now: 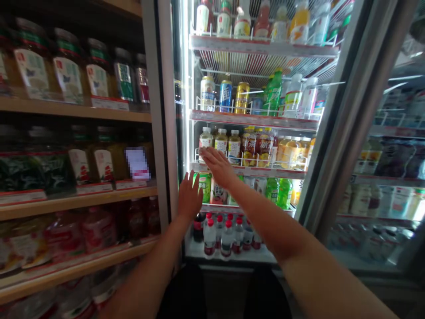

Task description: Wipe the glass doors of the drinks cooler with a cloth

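Both of my arms reach toward a lit drinks fridge. My left hand (191, 194) is raised at the fridge's left edge, fingers apart and holding nothing, nearest to a green carton-like drink (204, 188). Farther up, my right hand (217, 163) stretches flat in front of the middle shelf (259, 172), with nothing in it. Behind its fingertips stands a white-capped bottle (206, 138); whether they touch cannot be told. Beside that bottle are more white-capped bottles (234, 146) and brown bottles with yellow caps (249, 144).
Wooden shelves (76, 114) with large bottles (68, 66) line the left side. Cans (226, 95) and a green bottle (274, 91) stand one shelf up. Red-capped water bottles (227, 239) fill the bottom. A metal door frame (352, 119) slants along the right.
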`<move>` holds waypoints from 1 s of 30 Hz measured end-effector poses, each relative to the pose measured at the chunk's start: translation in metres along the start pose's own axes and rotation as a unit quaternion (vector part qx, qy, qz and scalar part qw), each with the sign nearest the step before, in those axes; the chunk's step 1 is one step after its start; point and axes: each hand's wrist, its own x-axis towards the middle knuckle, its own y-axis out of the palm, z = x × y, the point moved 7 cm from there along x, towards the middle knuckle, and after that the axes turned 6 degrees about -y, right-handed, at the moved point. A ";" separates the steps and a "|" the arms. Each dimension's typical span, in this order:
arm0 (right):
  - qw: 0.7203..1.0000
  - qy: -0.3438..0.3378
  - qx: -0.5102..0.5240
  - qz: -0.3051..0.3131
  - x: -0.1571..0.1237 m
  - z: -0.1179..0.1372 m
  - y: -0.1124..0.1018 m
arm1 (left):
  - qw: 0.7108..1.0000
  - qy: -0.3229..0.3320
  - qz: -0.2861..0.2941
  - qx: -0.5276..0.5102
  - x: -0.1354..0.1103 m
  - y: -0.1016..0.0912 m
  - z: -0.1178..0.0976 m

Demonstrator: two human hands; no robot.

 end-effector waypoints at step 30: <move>0.995 -0.074 -0.068 0.011 -0.089 -0.095 -0.083 | 0.998 0.053 -0.030 0.002 0.110 -0.007 -0.058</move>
